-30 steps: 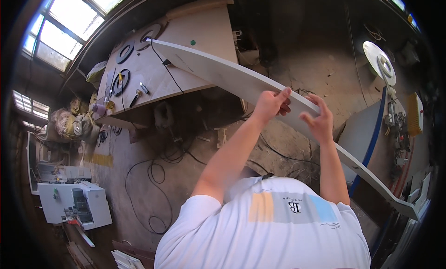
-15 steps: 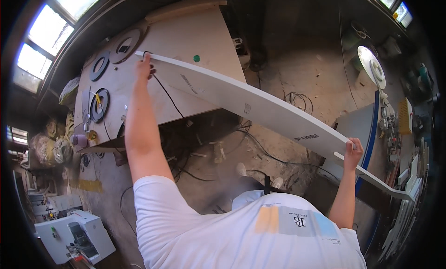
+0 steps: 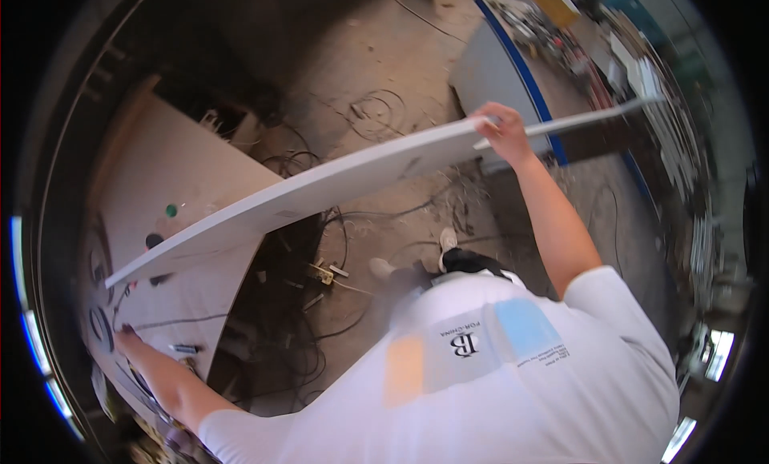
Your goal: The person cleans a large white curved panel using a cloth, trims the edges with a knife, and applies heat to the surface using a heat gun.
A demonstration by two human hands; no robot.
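Observation:
A long, thin white board (image 3: 320, 184) stands on edge and slants across the view, from the wooden worktable at the left up to the right. My right hand (image 3: 503, 132) is closed around the board by a slot in it, near the right part. The board's left end rests over the table or just above it; I cannot tell which. My left hand (image 3: 128, 344) is off the board, low over the table's left side beside a dark ring (image 3: 100, 329). Its fingers are small and blurred, so any grip is unclear.
On the worktable (image 3: 188, 156) lie a green disc (image 3: 171, 211) and a dark cable (image 3: 188, 321). Cables (image 3: 376, 112) and a small wooden block (image 3: 322, 273) lie on the floor. A blue-edged panel (image 3: 513, 56) stands behind the board's right part; stacked strips (image 3: 705, 256) stand at the right.
My left hand has let go of the board's left end and dropped toward the table. My right hand still holds the board. The view has turned right, so the table now appears further left.

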